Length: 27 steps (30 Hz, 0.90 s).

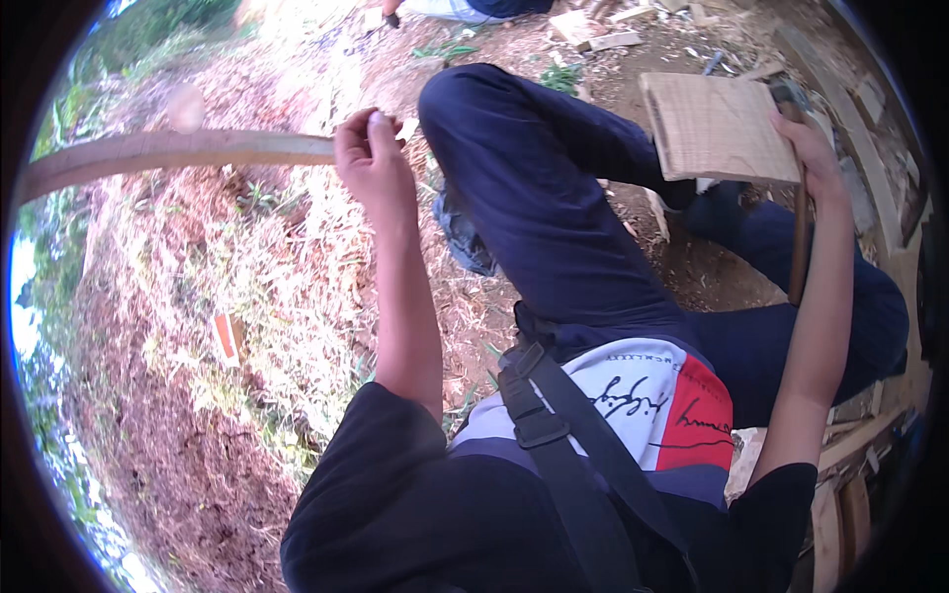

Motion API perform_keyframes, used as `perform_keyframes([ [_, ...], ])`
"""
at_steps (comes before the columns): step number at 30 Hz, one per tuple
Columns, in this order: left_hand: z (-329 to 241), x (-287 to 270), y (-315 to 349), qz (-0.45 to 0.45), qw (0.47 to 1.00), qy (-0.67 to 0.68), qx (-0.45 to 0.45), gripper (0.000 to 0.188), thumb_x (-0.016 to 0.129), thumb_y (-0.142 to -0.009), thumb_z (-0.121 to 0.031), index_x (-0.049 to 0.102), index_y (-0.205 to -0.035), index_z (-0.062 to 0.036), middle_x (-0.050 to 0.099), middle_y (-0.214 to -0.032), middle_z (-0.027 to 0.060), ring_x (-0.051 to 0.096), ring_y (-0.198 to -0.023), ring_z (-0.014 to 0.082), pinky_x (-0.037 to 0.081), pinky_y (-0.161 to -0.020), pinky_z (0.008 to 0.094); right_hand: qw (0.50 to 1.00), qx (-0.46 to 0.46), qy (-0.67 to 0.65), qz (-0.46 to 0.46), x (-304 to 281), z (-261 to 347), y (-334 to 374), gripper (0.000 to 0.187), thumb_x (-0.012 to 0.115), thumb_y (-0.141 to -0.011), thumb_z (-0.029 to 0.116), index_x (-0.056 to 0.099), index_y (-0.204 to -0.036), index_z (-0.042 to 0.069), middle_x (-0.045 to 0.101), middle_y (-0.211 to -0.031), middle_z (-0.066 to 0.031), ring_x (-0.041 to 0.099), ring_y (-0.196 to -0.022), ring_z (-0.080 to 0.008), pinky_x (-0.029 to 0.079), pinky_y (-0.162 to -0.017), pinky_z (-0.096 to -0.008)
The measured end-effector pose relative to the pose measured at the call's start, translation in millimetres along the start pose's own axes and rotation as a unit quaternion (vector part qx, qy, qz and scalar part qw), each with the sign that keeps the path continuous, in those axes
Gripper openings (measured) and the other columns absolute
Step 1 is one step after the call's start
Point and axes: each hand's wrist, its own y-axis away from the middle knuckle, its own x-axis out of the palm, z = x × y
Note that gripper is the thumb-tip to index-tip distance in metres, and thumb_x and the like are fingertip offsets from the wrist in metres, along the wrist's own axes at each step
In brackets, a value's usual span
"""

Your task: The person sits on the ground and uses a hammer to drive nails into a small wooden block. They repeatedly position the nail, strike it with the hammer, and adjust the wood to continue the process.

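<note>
My left hand (374, 160) is raised to the left of my bent knee, its fingers curled together with the thumb on top. What they hold, if anything, is hidden. A long wooden strip (198, 148) runs in from the left and meets the outer side of this hand; I cannot tell whether the hand grips it. On the right, my right hand (819, 158) is closed on the edge of a flat, squarish wooden board (720, 128). A wooden tool handle (799, 247) passes upright along this hand, with a dark head (788, 92) at its top end.
A blurred pale round shape (186, 107) shows above the strip. An orange-and-white piece (227, 339) lies on straw-strewn ground at left. Wood offcuts (593, 30) lie at the far side; planks (860, 128) line the right. Part of another person (474, 8) shows at the top.
</note>
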Motion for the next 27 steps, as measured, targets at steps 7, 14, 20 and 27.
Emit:
perform_keyframes([
  [7, 170.1, -61.0, 68.2, 0.309, 0.864, -0.206, -0.340, 0.032, 0.065, -0.083, -0.027, 0.069, -0.094, 0.0025, 0.072, -0.083, 0.0143, 0.070, -0.076, 0.0239, 0.055, -0.074, 0.0391, 0.999, 0.027, 0.026, 0.023, 8.4, 13.6, 0.7, 0.032, 0.063, -0.094, 0.022, 0.062, -0.117, 0.000, 0.068, -0.102, -0.0060, 0.066, -0.089, -0.0136, 0.052, -0.078, -0.0289],
  [14, 253.9, -9.3, 50.5, 0.308, 0.868, -0.348, -0.173, 0.033, 0.065, -0.083, -0.028, 0.070, -0.097, 0.0018, 0.073, -0.087, 0.0127, 0.070, -0.080, 0.0270, 0.056, -0.076, 0.0409, 0.999, -0.020, 0.014, -0.042, 21.4, 20.5, 20.0, 0.027, 0.070, -0.088, 0.019, 0.066, -0.108, 0.001, 0.067, -0.095, -0.0038, 0.062, -0.083, -0.0123, 0.050, -0.075, -0.0301],
  [20, 239.4, 61.1, 53.2, 0.271, 0.886, -0.273, -0.259, 0.032, 0.066, -0.083, -0.027, 0.069, -0.097, 0.0018, 0.073, -0.088, 0.0128, 0.070, -0.080, 0.0270, 0.056, -0.076, 0.0406, 0.996, -0.061, 0.027, -0.051, 38.4, 6.9, 12.2, 0.029, 0.073, -0.084, 0.017, 0.066, -0.106, 0.001, 0.066, -0.094, -0.0029, 0.059, -0.082, -0.0108, 0.049, -0.076, -0.0304],
  [27, 211.2, 106.6, 60.7, 0.272, 0.882, -0.227, -0.312, 0.032, 0.066, -0.083, -0.026, 0.069, -0.097, 0.0019, 0.072, -0.088, 0.0130, 0.070, -0.081, 0.0271, 0.056, -0.076, 0.0401, 0.996, -0.037, 0.030, -0.074, 33.9, 11.7, 26.4, 0.034, 0.076, -0.082, 0.019, 0.063, -0.107, -0.001, 0.064, -0.092, -0.0030, 0.058, -0.084, -0.0106, 0.048, -0.075, -0.0297],
])
